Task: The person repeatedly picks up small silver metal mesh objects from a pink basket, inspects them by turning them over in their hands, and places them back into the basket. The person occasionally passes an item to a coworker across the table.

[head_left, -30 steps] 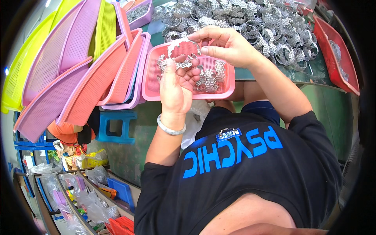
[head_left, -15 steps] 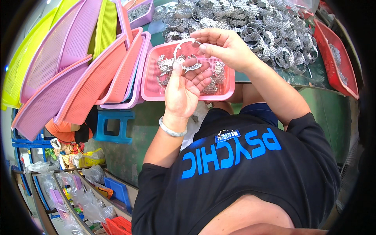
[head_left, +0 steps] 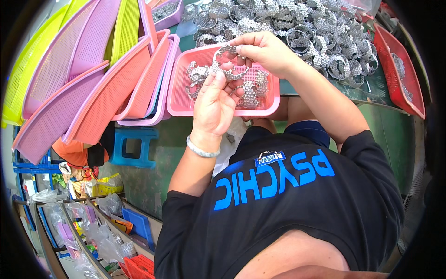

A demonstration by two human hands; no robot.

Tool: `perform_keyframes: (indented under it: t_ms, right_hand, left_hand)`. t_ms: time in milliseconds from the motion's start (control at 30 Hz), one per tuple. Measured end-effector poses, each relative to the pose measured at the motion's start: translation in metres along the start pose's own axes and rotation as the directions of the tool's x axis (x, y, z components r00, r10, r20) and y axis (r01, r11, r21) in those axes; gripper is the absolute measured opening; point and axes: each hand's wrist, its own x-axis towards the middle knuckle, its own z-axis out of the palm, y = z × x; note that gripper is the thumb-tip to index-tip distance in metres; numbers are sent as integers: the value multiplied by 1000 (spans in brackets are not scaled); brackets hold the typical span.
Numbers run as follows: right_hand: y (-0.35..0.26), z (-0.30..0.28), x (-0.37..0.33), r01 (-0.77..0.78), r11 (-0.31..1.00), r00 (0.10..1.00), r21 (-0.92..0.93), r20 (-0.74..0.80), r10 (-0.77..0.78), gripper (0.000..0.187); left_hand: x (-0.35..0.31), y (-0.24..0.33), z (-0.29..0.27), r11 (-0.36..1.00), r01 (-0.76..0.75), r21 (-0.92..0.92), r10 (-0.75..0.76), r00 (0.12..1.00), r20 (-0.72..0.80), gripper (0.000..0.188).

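Observation:
A silver ring-shaped metal band (head_left: 218, 59) with a patterned surface is held up between my two hands. My left hand (head_left: 217, 95), palm turned up, pinches its lower near side between thumb and fingers. The fingers of my right hand (head_left: 260, 50) grip its upper right side. Directly beneath is a pink perforated plastic basket (head_left: 179, 106). Several similar silver bands (head_left: 251, 95) lie inside it, partly hidden behind my left hand. A pale bangle (head_left: 203, 149) circles my left wrist.
A large heap of silver bands (head_left: 297, 37) covers the green table (head_left: 357, 95). A red basket (head_left: 395, 79) stands at the right edge. Stacked purple, orange and green baskets (head_left: 102, 93) lean at left. A blue stool (head_left: 134, 148) and cluttered shelves (head_left: 97, 232) are lower left.
The band between my hands has turned, so its ring shape and patterned face now show more. My left fingers have curled in closer around it, and the right hand has shifted slightly.

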Motion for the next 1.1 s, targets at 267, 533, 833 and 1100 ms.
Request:
perform_keyframes:
  t_ms: [267,533,833,1100]
  right_hand:
    - [3,2,6,23,1000,998,-6,54,-23,28]
    - [-6,7,-18,150,988,986,-33,80,-147,21]
    - [-7,15,-24,245,952,969,-185,78,-235,17]
    - [-3,17,-25,386,906,922,-176,100,-373,12]
  left_hand:
    - [1,-10,2,989,-145,-14,144,989,-22,17]
    - [2,-16,11,913,-343,220,367,927,-80,12]
    - [3,-20,17,807,-395,440,478,873,-93,8]
    - [-2,-20,16,764,-404,504,467,884,1,17]
